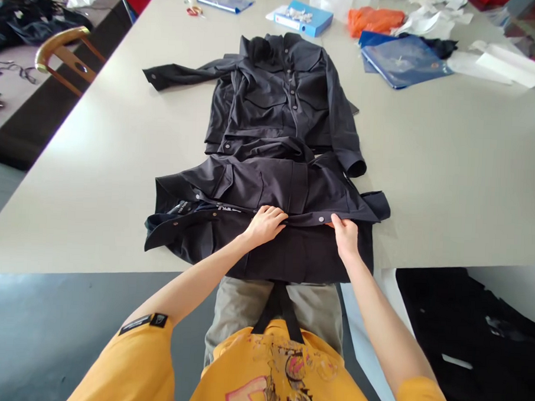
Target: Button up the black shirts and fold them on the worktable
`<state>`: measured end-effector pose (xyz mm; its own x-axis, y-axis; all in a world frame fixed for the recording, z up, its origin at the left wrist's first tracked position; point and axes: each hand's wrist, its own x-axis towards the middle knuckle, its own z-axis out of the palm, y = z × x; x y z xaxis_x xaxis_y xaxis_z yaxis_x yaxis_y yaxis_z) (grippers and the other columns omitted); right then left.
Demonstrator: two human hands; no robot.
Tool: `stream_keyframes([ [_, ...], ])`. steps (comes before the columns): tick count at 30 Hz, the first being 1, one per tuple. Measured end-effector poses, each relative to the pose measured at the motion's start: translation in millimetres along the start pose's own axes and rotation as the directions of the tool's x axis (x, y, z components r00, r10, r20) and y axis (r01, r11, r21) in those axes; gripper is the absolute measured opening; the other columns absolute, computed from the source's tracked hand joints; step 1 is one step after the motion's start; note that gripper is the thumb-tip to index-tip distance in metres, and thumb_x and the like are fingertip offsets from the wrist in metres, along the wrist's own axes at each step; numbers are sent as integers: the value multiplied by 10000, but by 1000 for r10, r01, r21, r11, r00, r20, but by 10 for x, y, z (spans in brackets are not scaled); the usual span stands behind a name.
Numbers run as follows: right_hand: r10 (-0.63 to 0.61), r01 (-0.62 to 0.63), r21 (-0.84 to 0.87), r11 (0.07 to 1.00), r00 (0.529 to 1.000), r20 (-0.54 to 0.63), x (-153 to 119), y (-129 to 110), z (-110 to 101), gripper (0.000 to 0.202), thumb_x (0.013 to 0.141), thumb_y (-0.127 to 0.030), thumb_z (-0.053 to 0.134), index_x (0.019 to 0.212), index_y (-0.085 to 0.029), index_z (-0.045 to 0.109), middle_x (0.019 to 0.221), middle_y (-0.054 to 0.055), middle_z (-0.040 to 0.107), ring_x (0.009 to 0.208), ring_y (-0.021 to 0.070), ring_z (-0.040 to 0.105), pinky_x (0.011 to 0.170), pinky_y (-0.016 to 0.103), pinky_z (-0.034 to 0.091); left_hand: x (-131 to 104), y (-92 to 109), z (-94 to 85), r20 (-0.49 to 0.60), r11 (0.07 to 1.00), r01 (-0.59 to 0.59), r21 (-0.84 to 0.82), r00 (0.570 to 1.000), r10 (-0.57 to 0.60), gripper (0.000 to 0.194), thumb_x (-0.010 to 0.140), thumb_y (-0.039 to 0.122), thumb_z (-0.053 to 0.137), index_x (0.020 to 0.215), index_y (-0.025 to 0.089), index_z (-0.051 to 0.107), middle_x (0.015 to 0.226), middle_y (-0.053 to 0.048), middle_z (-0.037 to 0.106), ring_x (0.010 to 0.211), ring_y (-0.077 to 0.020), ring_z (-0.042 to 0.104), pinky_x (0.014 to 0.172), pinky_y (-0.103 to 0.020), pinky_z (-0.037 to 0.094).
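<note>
A black jacket [272,186] with metal snap buttons lies sideways along the table's near edge, its collar to the left and its lower part to the right. My left hand [266,224] is closed on the middle of its front placket, fingertips partly hidden by cloth. Further right, my right hand [346,233] pinches the same placket edge beside a snap, thumb on top. A white label and print show inside the collar. Just beyond lies a second black jacket [283,95], front up and buttoned, one sleeve stretched to the left.
Blue folders [402,60], an orange bag [375,21] and white papers [515,63] lie at the back right of the table [450,173]. A blue box [304,19] and red-handled scissors [195,11] are at the back. A wooden chair [63,52] stands left; dark cloth [469,345] lies lower right.
</note>
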<state>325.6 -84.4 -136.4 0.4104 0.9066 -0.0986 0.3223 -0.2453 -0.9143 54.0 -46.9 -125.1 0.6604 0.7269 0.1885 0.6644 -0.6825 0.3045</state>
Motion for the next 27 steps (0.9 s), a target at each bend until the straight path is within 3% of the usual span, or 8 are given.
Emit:
stream_keyframes([
  [3,-50,52,-130,990,998,25,-25,66,-62,545,837,-656,542,626,-162,636,644,95,685,687,253,651,655,314,473,87,-124,181,-21,1000,-25,13,999,25,212,1004,309,512,1060,198,683,1000,-92,675,944,-234,589,860,-400,430],
  [8,-100,100,-255,962,995,14,-48,122,-57,556,883,-656,453,545,-216,477,542,65,578,575,204,567,594,305,410,-35,-228,185,-49,993,-102,61,993,105,270,1030,255,438,1155,214,673,1008,-94,669,903,-210,574,821,-383,416],
  [13,-200,185,-358,915,980,-5,-61,240,60,528,946,-593,400,669,-190,601,719,140,672,727,258,637,716,343,484,-91,-216,156,45,980,-179,90,983,176,311,1046,278,409,1171,180,676,935,-86,661,851,-201,570,769,-359,419],
  [16,-352,312,-457,833,936,-4,-99,333,88,486,985,-495,382,847,-150,696,929,196,711,927,298,649,848,391,501,-70,-204,164,36,978,-174,113,985,171,308,1042,274,423,1203,194,673,959,-83,667,852,-200,580,760,-363,418],
  [19,-447,374,-576,727,894,16,-159,416,67,411,989,-398,419,913,-131,722,994,205,706,1029,331,610,926,460,470,-40,-170,172,15,979,-144,144,989,144,295,1035,256,435,1186,208,684,1003,-86,680,910,-209,600,813,-384,426],
  [22,-469,367,-645,670,883,15,-209,470,30,363,980,-367,461,940,-128,732,1014,196,699,1050,339,583,934,474,445,-16,-108,176,34,979,-114,167,993,110,299,1030,235,428,1185,205,682,1056,-95,691,962,-221,611,856,-404,435],
  [27,-466,357,-657,664,885,10,-216,499,10,359,980,-362,468,972,-125,738,1039,193,695,1071,342,570,911,450,440,-50,63,175,114,975,-52,216,993,28,340,1005,171,407,1250,166,643,1149,-118,682,1055,-249,607,908,-418,452],
])
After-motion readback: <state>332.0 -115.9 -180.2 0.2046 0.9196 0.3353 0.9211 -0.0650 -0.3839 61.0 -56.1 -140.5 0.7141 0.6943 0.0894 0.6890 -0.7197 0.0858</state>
